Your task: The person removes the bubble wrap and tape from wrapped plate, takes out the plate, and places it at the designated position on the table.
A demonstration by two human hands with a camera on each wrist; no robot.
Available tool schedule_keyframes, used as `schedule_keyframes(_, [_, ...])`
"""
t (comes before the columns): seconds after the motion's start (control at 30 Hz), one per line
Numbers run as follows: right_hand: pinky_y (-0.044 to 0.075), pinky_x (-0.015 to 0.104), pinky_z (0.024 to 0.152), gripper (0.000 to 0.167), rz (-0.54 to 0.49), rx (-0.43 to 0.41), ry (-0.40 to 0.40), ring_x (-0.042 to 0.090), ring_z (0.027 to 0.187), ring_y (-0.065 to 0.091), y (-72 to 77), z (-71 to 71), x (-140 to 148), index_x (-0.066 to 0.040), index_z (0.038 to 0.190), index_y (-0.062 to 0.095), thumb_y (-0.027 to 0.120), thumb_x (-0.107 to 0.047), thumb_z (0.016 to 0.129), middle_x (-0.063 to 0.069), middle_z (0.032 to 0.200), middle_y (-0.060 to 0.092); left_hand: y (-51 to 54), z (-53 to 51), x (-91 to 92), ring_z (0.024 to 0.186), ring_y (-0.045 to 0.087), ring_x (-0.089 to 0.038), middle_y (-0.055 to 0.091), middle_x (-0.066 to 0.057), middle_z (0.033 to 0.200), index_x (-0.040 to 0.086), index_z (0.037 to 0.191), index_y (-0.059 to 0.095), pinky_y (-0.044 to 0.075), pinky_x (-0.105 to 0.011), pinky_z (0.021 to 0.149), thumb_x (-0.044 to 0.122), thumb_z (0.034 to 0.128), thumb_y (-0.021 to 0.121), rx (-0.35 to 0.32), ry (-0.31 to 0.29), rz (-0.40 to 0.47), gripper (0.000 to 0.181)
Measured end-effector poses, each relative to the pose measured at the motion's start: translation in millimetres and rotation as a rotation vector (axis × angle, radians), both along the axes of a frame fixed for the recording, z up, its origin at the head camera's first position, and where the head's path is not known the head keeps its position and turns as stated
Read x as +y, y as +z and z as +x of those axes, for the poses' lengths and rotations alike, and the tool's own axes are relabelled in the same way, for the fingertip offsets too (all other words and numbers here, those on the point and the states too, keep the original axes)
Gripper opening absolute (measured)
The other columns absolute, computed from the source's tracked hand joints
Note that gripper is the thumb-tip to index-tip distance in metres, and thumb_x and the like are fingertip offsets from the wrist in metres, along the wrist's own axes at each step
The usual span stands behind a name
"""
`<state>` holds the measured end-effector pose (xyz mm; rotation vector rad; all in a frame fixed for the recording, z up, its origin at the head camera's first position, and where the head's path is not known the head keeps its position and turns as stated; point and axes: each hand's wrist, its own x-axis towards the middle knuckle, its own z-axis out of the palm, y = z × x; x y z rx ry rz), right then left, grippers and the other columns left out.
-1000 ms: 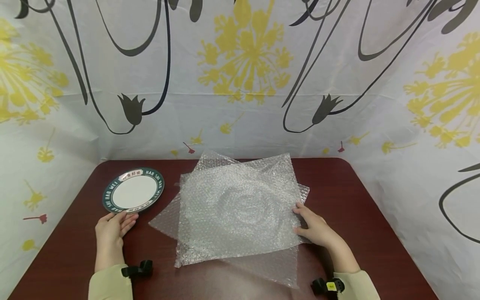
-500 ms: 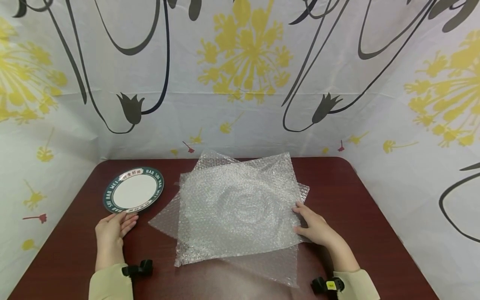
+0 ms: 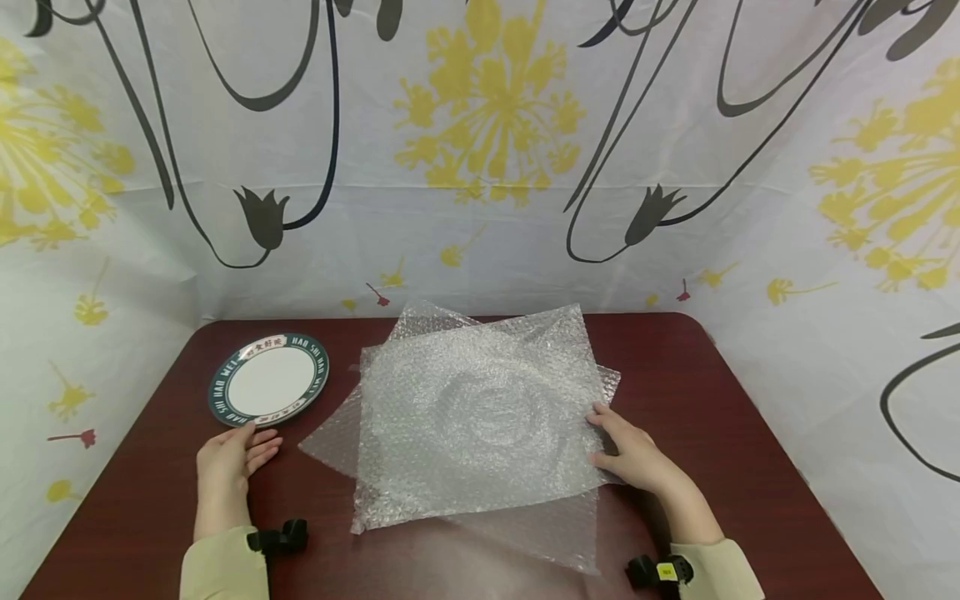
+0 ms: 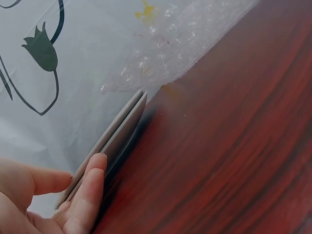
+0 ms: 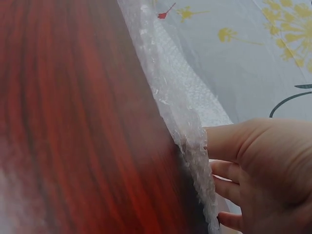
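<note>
A plate (image 3: pixel 272 379) with a dark green lettered rim lies at the table's left; the left wrist view reveals two stacked plates (image 4: pixel 117 126) edge-on. My left hand (image 3: pixel 227 462) pinches their near edge, thumb on the upper side and fingers (image 4: pixel 90 192) at the lower side. Sheets of bubble wrap (image 3: pixel 480 417) lie overlapped at the centre, with a ring-shaped pattern in the top one. My right hand (image 3: pixel 637 457) rests at their right edge, thumb and fingers spread and touching the bubble wrap (image 5: pixel 195 141). Some right fingertips are hidden in the right wrist view.
The dark red wooden table (image 3: pixel 697 400) reaches to a patterned cloth (image 3: pixel 480 167) that hangs behind it and on both sides. One corner of a lower bubble wrap sheet sticks out toward the plates, another toward the front.
My left hand shifts very slightly to the right, and the plates move a little with it. My right hand and the bubble wrap stay practically still.
</note>
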<state>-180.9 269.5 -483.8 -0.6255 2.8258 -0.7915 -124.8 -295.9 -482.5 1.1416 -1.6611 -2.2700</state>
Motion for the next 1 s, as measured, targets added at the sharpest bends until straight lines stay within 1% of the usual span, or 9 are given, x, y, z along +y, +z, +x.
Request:
schedule_keyframes(0.2, [0.024, 0.069, 0.099, 0.063, -0.009, 0.013, 0.009, 0.045, 0.135, 0.027, 0.4, 3.6, 3, 0.003, 0.139, 0.045, 0.07, -0.023, 0.087, 0.026, 0.149, 0.028, 0.2, -0.6, 1.8, 0.068, 0.069, -0.014, 0.066, 0.001, 0.072, -0.006, 0.148, 0.022, 0.057, -0.029, 0.068, 0.028, 0.1009, 0.047, -0.016, -0.067, -0.035, 0.063])
schedule_keyframes(0.43, [0.025, 0.067, 0.102, 0.063, -0.01, 0.025, 0.015, 0.045, 0.136, 0.025, -1.3, 3.8, 5, 0.004, 0.141, 0.042, 0.068, -0.022, 0.089, 0.026, 0.15, 0.027, 2.9, -2.5, 6.4, 0.069, 0.07, -0.014, 0.066, 0.001, 0.074, -0.008, 0.148, 0.017, 0.057, -0.03, 0.069, 0.029, 0.1015, 0.046, -0.017, -0.106, -0.072, 0.066])
schedule_keyframes(0.53, [0.026, 0.066, 0.101, 0.062, -0.005, 0.045, 0.014, 0.044, 0.136, 0.025, -1.0, 3.4, 5, 0.003, 0.14, 0.043, 0.068, -0.022, 0.089, 0.025, 0.149, 0.029, 3.3, -1.5, 7.1, 0.069, 0.069, -0.014, 0.066, 0.0, 0.074, -0.009, 0.148, 0.016, 0.057, -0.029, 0.069, 0.028, 0.1024, 0.044, -0.019, -0.154, -0.075, 0.065])
schedule_keyframes(0.67, [0.028, 0.064, 0.102, 0.056, 0.001, 0.088, 0.001, 0.043, 0.134, 0.029, 1.1, 2.9, 6, 0.003, 0.137, 0.048, 0.067, -0.021, 0.09, 0.024, 0.146, 0.036, 6.0, 0.0, 8.9, 0.068, 0.069, -0.015, 0.067, -0.002, 0.075, -0.014, 0.145, 0.019, 0.057, -0.03, 0.068, 0.027, 0.1029, 0.041, -0.04, -0.247, -0.102, 0.063])
schedule_keyframes(0.73, [0.03, 0.062, 0.102, 0.052, 0.007, 0.109, -0.013, 0.044, 0.133, 0.032, 4.1, 1.7, 6, 0.002, 0.135, 0.051, 0.066, -0.021, 0.091, 0.024, 0.143, 0.04, 8.8, 0.6, 11.6, 0.066, 0.069, -0.016, 0.067, -0.004, 0.075, -0.017, 0.142, 0.023, 0.058, -0.03, 0.066, 0.027, 0.1028, 0.041, -0.056, -0.316, -0.16, 0.062])
schedule_keyframes(0.8, [0.031, 0.06, 0.102, 0.048, 0.005, 0.116, -0.029, 0.044, 0.131, 0.035, 8.9, -0.5, 6, 0.003, 0.132, 0.053, 0.065, -0.021, 0.092, 0.025, 0.139, 0.045, 12.9, 0.8, 15.8, 0.065, 0.068, -0.017, 0.067, -0.007, 0.076, -0.018, 0.137, 0.03, 0.058, -0.031, 0.063, 0.027, 0.1023, 0.042, -0.069, -0.398, -0.241, 0.058])
schedule_keyframes(0.87, [0.033, 0.059, 0.101, 0.048, 0.011, 0.119, -0.058, 0.044, 0.128, 0.038, 15.2, -3.1, 5, 0.003, 0.132, 0.053, 0.064, -0.022, 0.093, 0.026, 0.137, 0.047, 18.1, -0.1, 21.9, 0.064, 0.067, -0.018, 0.067, -0.008, 0.076, -0.018, 0.132, 0.037, 0.057, -0.031, 0.06, 0.027, 0.1017, 0.043, -0.073, -0.469, -0.341, 0.055])
schedule_keyframes(0.93, [0.034, 0.059, 0.101, 0.049, 0.025, 0.123, -0.085, 0.044, 0.127, 0.04, 22.7, -6.5, 4, 0.004, 0.133, 0.052, 0.063, -0.022, 0.093, 0.026, 0.136, 0.047, 24.9, -2.4, 28.6, 0.063, 0.066, -0.018, 0.067, -0.008, 0.075, -0.018, 0.126, 0.044, 0.057, -0.03, 0.058, 0.026, 0.1008, 0.045, -0.069, -0.515, -0.445, 0.051])
schedule_keyframes(1.0, [0.035, 0.059, 0.1, 0.051, 0.041, 0.133, -0.103, 0.043, 0.126, 0.041, 30.2, -11.0, 3, 0.005, 0.135, 0.049, 0.062, -0.022, 0.094, 0.027, 0.136, 0.047, 33.1, -6.2, 35.3, 0.062, 0.066, -0.018, 0.067, -0.008, 0.075, -0.016, 0.122, 0.049, 0.056, -0.03, 0.057, 0.027, 0.0999, 0.047, -0.06, -0.53, -0.558, 0.048])
